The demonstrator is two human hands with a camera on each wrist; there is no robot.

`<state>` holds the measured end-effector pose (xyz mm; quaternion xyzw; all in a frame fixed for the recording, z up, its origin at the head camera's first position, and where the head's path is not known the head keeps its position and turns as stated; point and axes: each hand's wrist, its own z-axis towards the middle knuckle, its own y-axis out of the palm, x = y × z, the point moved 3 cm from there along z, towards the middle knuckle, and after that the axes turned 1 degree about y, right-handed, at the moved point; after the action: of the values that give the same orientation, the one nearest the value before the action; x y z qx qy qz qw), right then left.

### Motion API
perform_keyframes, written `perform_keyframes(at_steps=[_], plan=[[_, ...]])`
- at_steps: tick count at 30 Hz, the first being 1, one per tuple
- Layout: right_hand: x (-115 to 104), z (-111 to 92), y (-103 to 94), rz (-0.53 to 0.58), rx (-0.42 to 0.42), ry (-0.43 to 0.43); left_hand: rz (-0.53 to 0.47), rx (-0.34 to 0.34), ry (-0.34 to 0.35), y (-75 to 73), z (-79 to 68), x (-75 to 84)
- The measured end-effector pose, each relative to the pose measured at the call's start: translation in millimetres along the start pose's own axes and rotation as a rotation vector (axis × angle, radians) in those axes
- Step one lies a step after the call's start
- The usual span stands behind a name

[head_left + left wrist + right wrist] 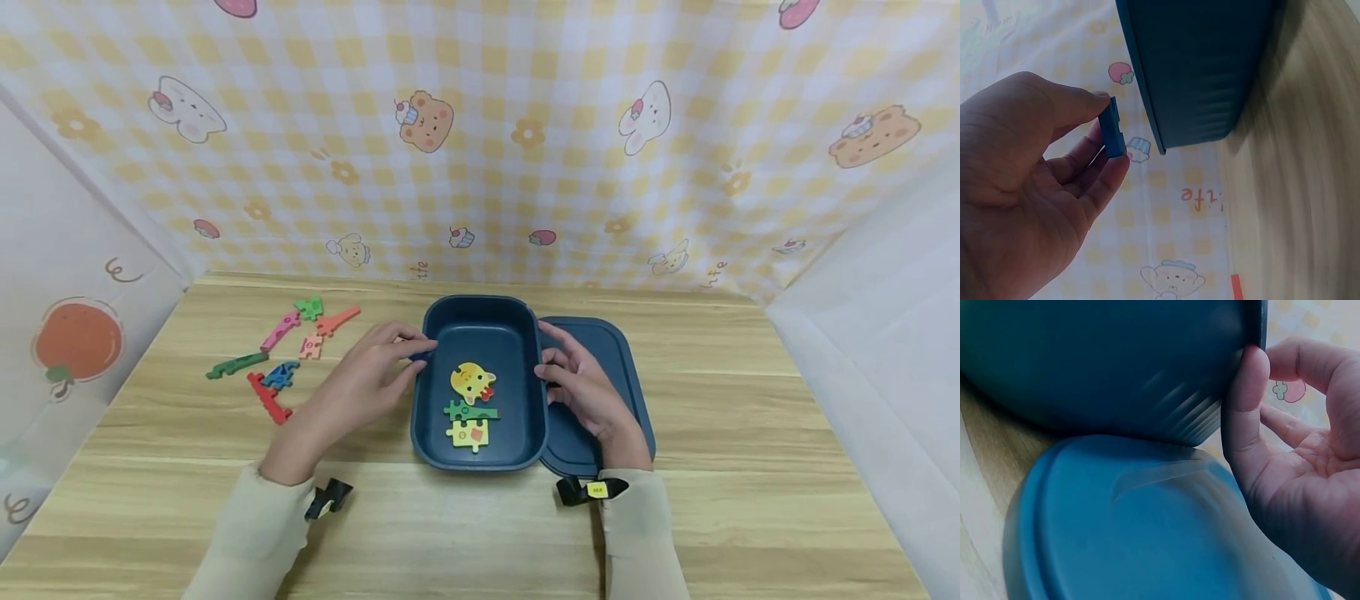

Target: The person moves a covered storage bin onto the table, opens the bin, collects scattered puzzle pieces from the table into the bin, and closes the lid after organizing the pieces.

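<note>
My left hand [367, 371] pinches a small blue puzzle piece [1112, 128] between thumb and fingers, just outside the left wall of a dark blue box [480, 462]. On the opposite side, my right hand [588, 392] grips the box's rim, thumb at the edge and fingers against the outer wall. Inside the box lie a yellow chick-head piece [471, 381], a green piece [471, 412] and a pale yellow piece [471, 434]. The held piece is mostly hidden by fingers in the head view.
Left of the box lie several loose pieces, among them a red one [267, 398], a blue one [281, 376], a dark green one [236, 365] and an orange one [339, 320]. A dark blue lid [611, 358] lies partly under my right hand. Checked cloth [525, 167] hangs behind the table.
</note>
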<state>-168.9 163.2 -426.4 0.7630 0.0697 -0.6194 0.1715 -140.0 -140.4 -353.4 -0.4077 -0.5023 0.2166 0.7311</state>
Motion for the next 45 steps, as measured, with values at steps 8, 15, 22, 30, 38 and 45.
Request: perform_keyframes(at_steps=[8, 15, 22, 30, 38, 45], plan=[[3.7, -0.1, -0.7, 0.003, 0.004, 0.005, -0.031, 0.001, 0.031, 8.0, 5.5, 5.3], [-0.3, -1.4, -2.1, -0.001, 0.005, -0.004, -0.04, 0.007, 0.075, 15.6, 11.5, 15.5], [-0.1, 0.8, 0.7, 0.004, 0.0, 0.006, -0.049, -0.01, 0.108, 22.7, 16.4, 22.1], [-0.5, 2.1, 1.9, -0.005, 0.007, 0.001, -0.055, -0.032, 0.115, 30.6, 20.4, 23.6], [0.6, 2.0, 0.8, 0.01, 0.0, -0.003, -0.047, -0.043, 0.127, 36.9, 22.5, 25.8], [0.8, 1.3, -1.1, 0.019, -0.007, -0.007, -0.052, -0.053, 0.142, 41.7, 23.5, 27.7]])
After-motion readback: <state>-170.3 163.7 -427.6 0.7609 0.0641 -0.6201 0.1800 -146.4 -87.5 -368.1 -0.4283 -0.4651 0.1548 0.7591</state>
